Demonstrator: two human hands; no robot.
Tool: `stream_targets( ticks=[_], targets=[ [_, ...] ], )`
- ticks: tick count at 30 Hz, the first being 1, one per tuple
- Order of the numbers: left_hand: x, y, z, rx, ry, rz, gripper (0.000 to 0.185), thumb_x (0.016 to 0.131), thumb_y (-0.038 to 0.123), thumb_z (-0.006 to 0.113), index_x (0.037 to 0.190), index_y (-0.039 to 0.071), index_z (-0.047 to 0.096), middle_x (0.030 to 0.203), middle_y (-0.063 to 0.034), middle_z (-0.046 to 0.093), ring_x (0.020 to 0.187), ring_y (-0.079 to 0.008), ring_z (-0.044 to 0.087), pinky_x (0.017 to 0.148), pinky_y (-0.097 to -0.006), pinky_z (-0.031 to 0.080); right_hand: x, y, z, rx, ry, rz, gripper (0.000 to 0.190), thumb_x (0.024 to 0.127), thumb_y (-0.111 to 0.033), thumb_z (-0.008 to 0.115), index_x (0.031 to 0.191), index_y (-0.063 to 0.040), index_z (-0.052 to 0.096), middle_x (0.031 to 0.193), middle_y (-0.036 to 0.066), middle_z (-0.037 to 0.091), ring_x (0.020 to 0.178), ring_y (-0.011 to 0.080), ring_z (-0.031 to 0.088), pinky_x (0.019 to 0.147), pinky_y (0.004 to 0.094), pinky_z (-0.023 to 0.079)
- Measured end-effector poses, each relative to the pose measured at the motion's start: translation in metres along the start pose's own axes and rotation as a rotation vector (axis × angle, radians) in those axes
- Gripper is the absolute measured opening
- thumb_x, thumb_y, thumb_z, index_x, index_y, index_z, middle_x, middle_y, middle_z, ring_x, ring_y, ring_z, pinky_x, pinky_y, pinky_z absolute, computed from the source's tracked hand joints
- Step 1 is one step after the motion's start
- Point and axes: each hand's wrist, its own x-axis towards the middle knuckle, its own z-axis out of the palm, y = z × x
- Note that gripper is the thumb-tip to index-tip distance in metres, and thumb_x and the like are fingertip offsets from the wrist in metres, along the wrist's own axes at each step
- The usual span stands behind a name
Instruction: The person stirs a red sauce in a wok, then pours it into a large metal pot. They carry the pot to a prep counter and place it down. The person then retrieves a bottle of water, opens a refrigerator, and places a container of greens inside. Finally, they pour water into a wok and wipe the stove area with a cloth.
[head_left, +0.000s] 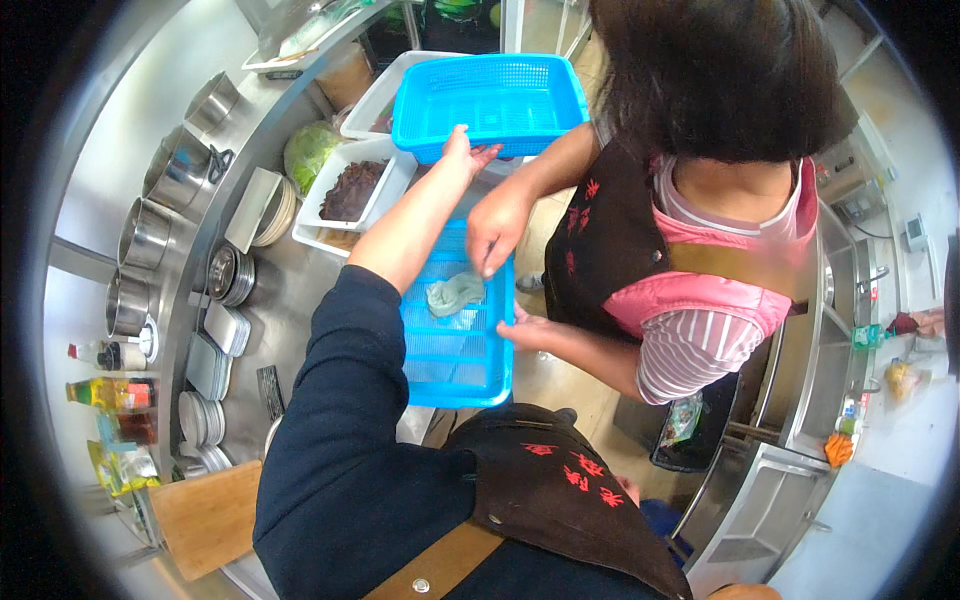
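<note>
My left hand (469, 154) reaches forward, palm up, to the near wall of an upper blue plastic basket (487, 105). Its thumb lies at the rim; whether the fingers grip the basket is unclear. Nearer my body is a second blue basket (457, 394) with a ribbed bottom, holding a crumpled pale green cloth (455, 294). One hand (499, 229) of a co-worker hangs over this basket beside the cloth, and the other (525, 330) is at its right rim. A bit of skin (628, 489) shows behind my brown apron; whether it belongs to my right hand cannot be told.
A co-worker in a brown apron (600, 225) stands close on the right. White tubs, one with dark leafy food (354, 191), and a lettuce (309, 154) are by the baskets. Stacked plates (201, 416), steel pots (144, 232) and a wooden board (210, 517) stand left. Sinks (757, 502) line the right.
</note>
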Motion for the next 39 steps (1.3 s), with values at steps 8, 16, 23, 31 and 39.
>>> stream_targets(
  ticks=[8, 16, 23, 31, 39],
  targets=[
    [0.005, 0.021, -0.03, 0.01, -0.093, -0.091, 0.083, 0.083, 0.051, 0.06, 0.134, -0.01, 0.035, 0.136, -0.0291, 0.044, 0.124, -0.0419, 0.046, 0.109, -0.0533, 0.036, 0.01, -0.024, 0.0, -0.62, 0.118, -0.145, 0.03, 0.088, -0.023, 0.054, 0.07, 0.0, 0.061, 0.059, 0.011, 0.06, 0.054, 0.0212, 0.058, 0.055, 0.0377, 0.047],
    [-0.126, 0.1, -0.099, 0.349, -0.256, 0.184, 0.031, 0.094, 0.029, 0.058, 0.089, -0.001, 0.061, 0.085, -0.0138, 0.066, 0.079, -0.0208, 0.062, 0.063, -0.028, 0.048, 0.055, -0.009, -0.018, -0.384, 0.223, -0.011, 0.03, 0.088, -0.028, 0.054, 0.086, -0.001, 0.065, 0.077, 0.016, 0.067, 0.074, 0.0277, 0.064, 0.068, 0.0395, 0.05],
    [-0.356, -0.053, -0.035, 0.439, -0.739, 0.669, 0.041, 0.1, 0.021, 0.048, 0.064, 0.016, 0.031, 0.055, 0.0027, 0.031, 0.045, -0.0054, 0.033, 0.046, -0.0227, 0.026, 0.133, -0.049, -0.099, -0.406, 0.088, 0.08, 0.025, 0.089, -0.024, 0.056, 0.09, 0.0, 0.065, 0.084, 0.016, 0.069, 0.075, 0.0248, 0.067, 0.066, 0.0383, 0.052],
    [-0.418, -0.296, -0.077, 0.936, -0.111, -0.288, 0.038, 0.08, 0.0, 0.064, 0.057, 0.011, 0.037, 0.056, 0.0016, 0.043, 0.051, -0.0093, 0.04, 0.047, -0.0252, 0.031, 0.307, -0.145, -0.223, -0.122, -0.247, 0.229, 0.017, 0.094, -0.018, 0.055, 0.099, -0.003, 0.061, 0.081, 0.007, 0.066, 0.064, 0.0144, 0.063, 0.053, 0.0299, 0.052],
    [-0.272, -0.422, -0.138, 0.938, 0.171, -0.433, 0.032, 0.082, 0.005, 0.062, 0.061, 0.011, 0.039, 0.061, 0.0008, 0.045, 0.055, -0.0104, 0.043, 0.05, -0.0267, 0.034, 0.52, -0.334, -0.204, -0.123, -0.279, -0.127, 0.016, 0.095, -0.015, 0.052, 0.1, 0.0, 0.056, 0.082, 0.008, 0.063, 0.062, 0.0153, 0.06, 0.054, 0.0279, 0.05]
  ],
)
